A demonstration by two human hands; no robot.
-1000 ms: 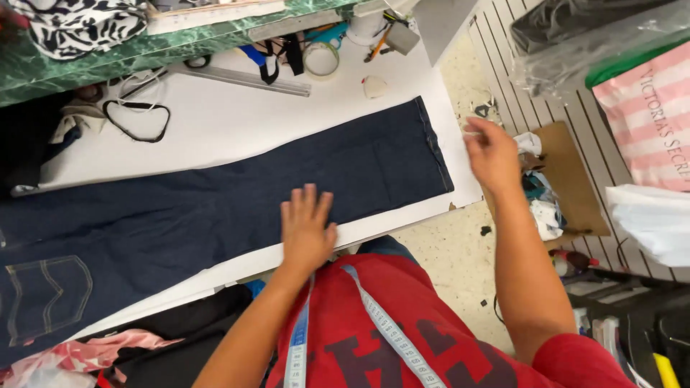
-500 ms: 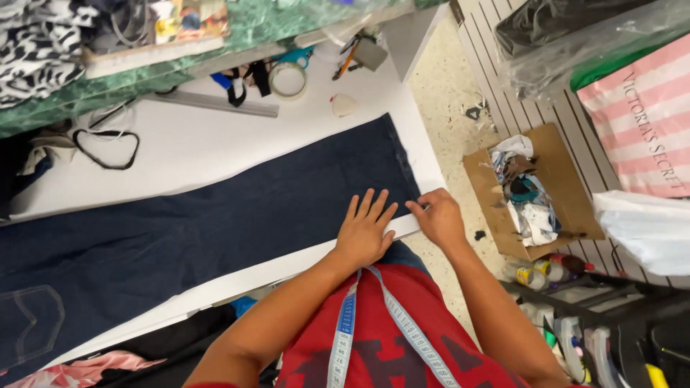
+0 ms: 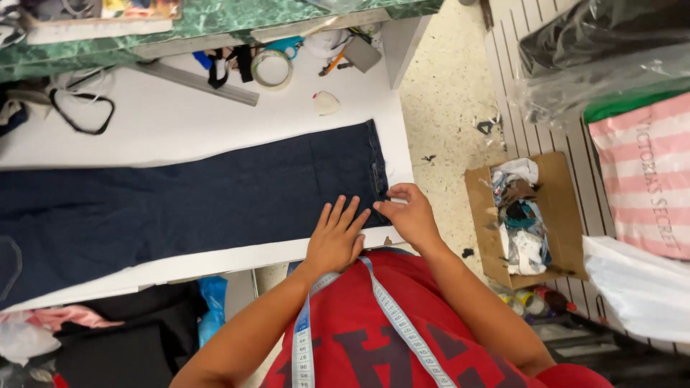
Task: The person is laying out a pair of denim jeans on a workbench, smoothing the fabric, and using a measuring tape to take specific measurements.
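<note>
At the centre of the frame the left hand (image 3: 336, 236) lies flat with fingers spread on the dark jeans (image 3: 187, 197), apparently to keep the cloth from sliding on the white table (image 3: 208, 133). Just right of it, the right hand (image 3: 408, 214) pinches the hem (image 3: 376, 172) at the leg's lower corner, probably to square it. A tape measure (image 3: 392, 316) hangs round the neck, close to hand.

Left hand (image 3: 336, 237) flat on dark denim leg (image 3: 187, 194); right hand (image 3: 405, 212) at its hem
</note>
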